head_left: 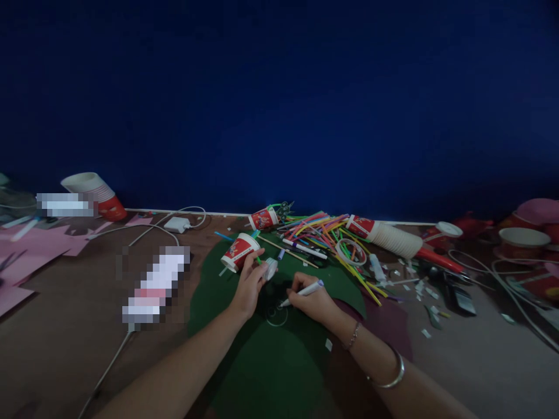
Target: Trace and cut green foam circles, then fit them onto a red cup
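My right hand is closed around a white marker pen with a pale purple end. Its tip meets a dark green paper sheet, where pale curved lines form a circle. Just to the left, my left hand pinches a small whitish round piece; its exact kind is unclear. A bit of green straw shows by those fingers. Behind the left hand a red and white paper cup lies tilted, with straws sticking out of it.
Beyond my hands lies a heap of coloured straws, with a stack of paper cups and a tape roll beside it. A red-handled tool and paper scraps are at right. A charger and pink paper are at left.
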The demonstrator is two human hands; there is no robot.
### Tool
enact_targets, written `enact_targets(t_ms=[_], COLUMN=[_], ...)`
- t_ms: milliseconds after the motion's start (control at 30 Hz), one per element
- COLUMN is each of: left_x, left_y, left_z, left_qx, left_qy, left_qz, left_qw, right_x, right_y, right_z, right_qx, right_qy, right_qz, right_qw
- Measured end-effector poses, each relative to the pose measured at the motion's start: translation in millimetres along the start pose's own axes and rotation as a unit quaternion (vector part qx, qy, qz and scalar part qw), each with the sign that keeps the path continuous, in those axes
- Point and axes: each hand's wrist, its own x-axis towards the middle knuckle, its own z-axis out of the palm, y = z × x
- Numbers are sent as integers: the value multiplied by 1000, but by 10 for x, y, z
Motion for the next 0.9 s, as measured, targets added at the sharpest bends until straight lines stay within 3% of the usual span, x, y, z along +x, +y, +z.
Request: enact_targets(t_ms=[900], left_x=[9], left_y=[-9], left_z=[-13], left_qx=[8], left_qy=[-1], left_qz=[3], left_qw=[1000], right_x=[2], right_y=[9], right_z=[15], right_qx=[-5], right_qy=[12], right_qz=[5], right_qw=[1000])
